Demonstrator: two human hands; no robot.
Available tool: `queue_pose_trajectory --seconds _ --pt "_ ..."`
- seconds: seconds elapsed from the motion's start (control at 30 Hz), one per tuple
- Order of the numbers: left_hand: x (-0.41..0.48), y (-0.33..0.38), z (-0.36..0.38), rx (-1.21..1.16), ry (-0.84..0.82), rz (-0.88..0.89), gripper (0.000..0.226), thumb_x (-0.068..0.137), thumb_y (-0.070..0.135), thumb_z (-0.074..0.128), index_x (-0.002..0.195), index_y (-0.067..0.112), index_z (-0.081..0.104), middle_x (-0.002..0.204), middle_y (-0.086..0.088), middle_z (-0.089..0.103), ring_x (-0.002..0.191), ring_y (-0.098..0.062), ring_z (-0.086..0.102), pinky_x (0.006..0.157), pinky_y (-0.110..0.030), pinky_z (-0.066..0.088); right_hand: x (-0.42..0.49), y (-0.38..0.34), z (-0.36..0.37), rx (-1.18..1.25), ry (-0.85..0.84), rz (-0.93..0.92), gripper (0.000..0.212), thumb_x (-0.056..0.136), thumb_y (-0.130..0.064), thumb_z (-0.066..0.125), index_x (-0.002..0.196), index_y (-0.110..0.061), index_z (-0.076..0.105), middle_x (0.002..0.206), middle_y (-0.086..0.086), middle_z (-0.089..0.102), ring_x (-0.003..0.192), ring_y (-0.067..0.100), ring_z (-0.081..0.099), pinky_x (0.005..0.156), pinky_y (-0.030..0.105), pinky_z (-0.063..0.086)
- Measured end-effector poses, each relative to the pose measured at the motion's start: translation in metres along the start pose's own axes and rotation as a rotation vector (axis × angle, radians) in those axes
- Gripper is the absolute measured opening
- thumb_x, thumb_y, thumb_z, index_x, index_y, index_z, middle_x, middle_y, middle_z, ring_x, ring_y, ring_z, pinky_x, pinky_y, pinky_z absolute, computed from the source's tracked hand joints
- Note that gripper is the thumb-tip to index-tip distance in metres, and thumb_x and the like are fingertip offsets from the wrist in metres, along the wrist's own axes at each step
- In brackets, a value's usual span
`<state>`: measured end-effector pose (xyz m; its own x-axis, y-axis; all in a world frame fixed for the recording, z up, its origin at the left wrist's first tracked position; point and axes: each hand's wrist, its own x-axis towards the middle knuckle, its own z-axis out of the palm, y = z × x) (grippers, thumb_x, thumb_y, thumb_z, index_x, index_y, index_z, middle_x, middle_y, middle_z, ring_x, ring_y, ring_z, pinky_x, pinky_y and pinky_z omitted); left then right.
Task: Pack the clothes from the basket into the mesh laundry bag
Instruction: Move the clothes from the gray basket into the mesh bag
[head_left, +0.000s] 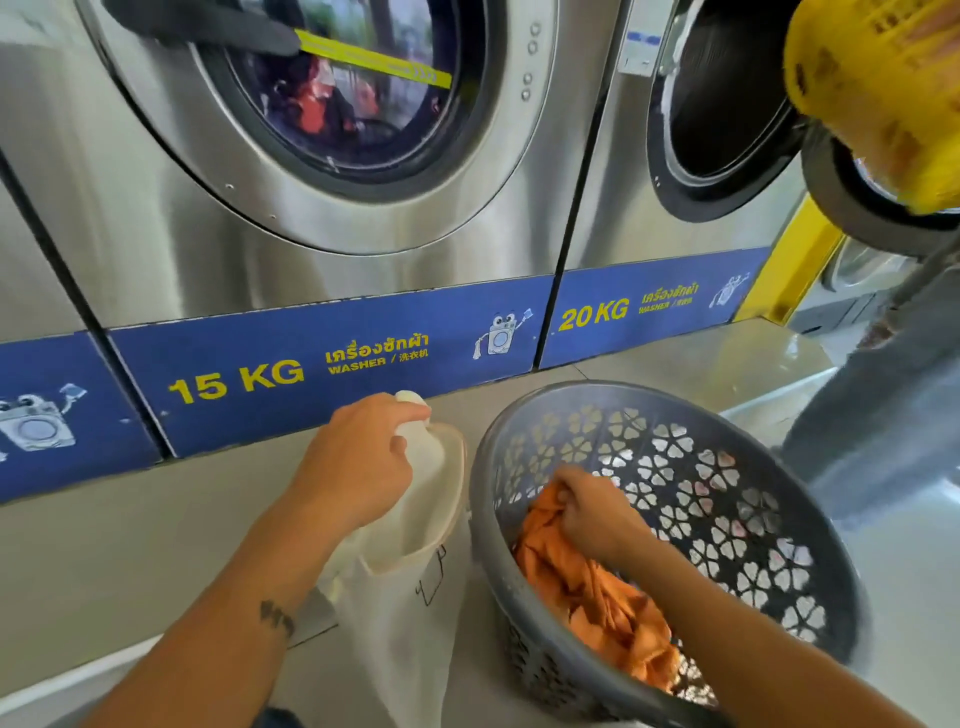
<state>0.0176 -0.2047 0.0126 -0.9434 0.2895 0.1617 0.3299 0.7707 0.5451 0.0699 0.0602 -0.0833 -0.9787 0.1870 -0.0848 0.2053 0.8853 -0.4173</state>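
Observation:
A grey plastic basket (727, 447) with flower-shaped holes stands on the floor at the lower right. Orange clothes (602, 603) lie bunched inside it. My right hand (592, 512) reaches into the basket and grips the top of the orange cloth. To the left of the basket hangs a white mesh laundry bag (400, 613) with a cream rim. My left hand (358, 462) is shut on the bag's upper edge and holds its mouth open, facing the basket.
Steel washers line the wall ahead: a 15 KG washer (332, 119) with a closed door and laundry inside, a 20 KG washer (727, 114) with its door open. Another person in grey trousers (883, 415) holds a yellow basket (883, 88) at the right.

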Motion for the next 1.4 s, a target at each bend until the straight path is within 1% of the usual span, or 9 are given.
queue_pose_trajectory --seconds 0.13,0.33,0.67,0.83,0.97,1.1,1.23,1.33,1.4 --pt "0.002 0.004 -0.008 -0.083 0.073 0.068 0.042 0.095 0.008 0.052 0.125 0.034 0.064 0.133 0.01 0.057 0.124 -0.018 0.05 0.102 -0.034 0.04 -0.006 -0.034 -0.044 0.195 0.261 -0.103 0.037 0.092 0.004 0.048 0.071 -0.027 0.045 0.067 -0.008 0.054 0.066 0.019 0.052 0.056 0.026 0.033" --pt "0.01 0.001 -0.011 -0.174 0.167 0.154 0.044 0.089 0.002 0.055 0.119 0.031 0.069 0.126 0.009 0.064 0.119 -0.017 0.055 0.104 -0.038 0.043 -0.031 -0.108 -0.073 0.817 0.534 -0.156 0.02 0.1 0.0 0.047 0.089 -0.008 0.061 0.068 -0.005 0.061 0.055 0.0 0.051 0.054 0.013 0.04" --pt "0.006 -0.006 -0.006 -0.282 0.095 0.098 0.044 0.092 0.002 0.053 0.121 0.031 0.068 0.129 0.013 0.062 0.122 -0.009 0.053 0.1 -0.02 0.034 -0.03 -0.122 -0.003 0.26 -0.2 -0.458 0.046 0.083 -0.01 0.05 0.128 -0.005 0.058 0.116 0.014 0.068 0.107 0.027 0.061 0.095 0.04 0.047" --pt "0.003 -0.004 -0.005 -0.276 0.129 0.103 0.044 0.092 0.003 0.051 0.121 0.032 0.068 0.129 0.012 0.062 0.123 -0.01 0.052 0.102 -0.022 0.033 -0.028 -0.123 -0.015 0.162 0.032 -0.524 0.047 0.076 -0.019 0.051 0.12 -0.027 0.064 0.116 -0.008 0.07 0.11 0.013 0.061 0.098 0.034 0.049" --pt "-0.002 -0.003 -0.004 -0.259 0.128 0.101 0.043 0.094 0.003 0.049 0.122 0.03 0.067 0.129 0.011 0.061 0.121 -0.01 0.052 0.097 -0.019 0.032 -0.02 -0.096 -0.013 0.254 0.119 -0.291 0.072 0.071 -0.031 0.06 0.141 -0.033 0.045 0.137 -0.004 0.05 0.128 0.019 0.044 0.108 0.034 0.04" --pt "-0.006 -0.002 0.001 -0.228 0.112 0.098 0.041 0.096 0.006 0.049 0.127 0.03 0.064 0.133 0.01 0.058 0.123 -0.013 0.051 0.099 -0.023 0.036 -0.013 -0.062 0.002 0.791 -0.205 0.081 0.106 0.058 -0.036 0.074 0.153 -0.033 0.026 0.148 0.004 0.045 0.132 0.024 0.049 0.105 0.041 0.048" --pt "-0.008 -0.001 0.004 -0.216 0.102 0.11 0.042 0.096 0.006 0.049 0.127 0.03 0.063 0.133 0.009 0.059 0.123 -0.014 0.051 0.105 -0.031 0.041 -0.011 -0.044 0.012 0.919 -0.327 0.128 0.061 0.061 -0.011 0.058 0.121 -0.015 0.057 0.097 0.0 0.063 0.077 0.007 0.063 0.06 0.022 0.049" --pt "-0.006 0.001 0.006 -0.184 0.093 0.132 0.043 0.096 0.006 0.048 0.128 0.03 0.063 0.132 0.008 0.059 0.122 -0.014 0.052 0.105 -0.035 0.044 -0.007 -0.041 0.019 0.756 -0.211 0.049 0.035 0.061 -0.009 0.058 0.095 -0.011 0.065 0.09 0.018 0.068 0.086 0.035 0.066 0.077 0.053 0.054" --pt "-0.005 0.003 0.008 -0.183 0.089 0.131 0.043 0.096 0.006 0.048 0.128 0.029 0.062 0.132 0.008 0.059 0.122 -0.013 0.052 0.104 -0.032 0.044 -0.009 -0.046 0.015 0.628 -0.122 -0.022 0.03 0.065 -0.015 0.056 0.093 -0.014 0.066 0.09 0.017 0.069 0.087 0.034 0.067 0.084 0.058 0.054"
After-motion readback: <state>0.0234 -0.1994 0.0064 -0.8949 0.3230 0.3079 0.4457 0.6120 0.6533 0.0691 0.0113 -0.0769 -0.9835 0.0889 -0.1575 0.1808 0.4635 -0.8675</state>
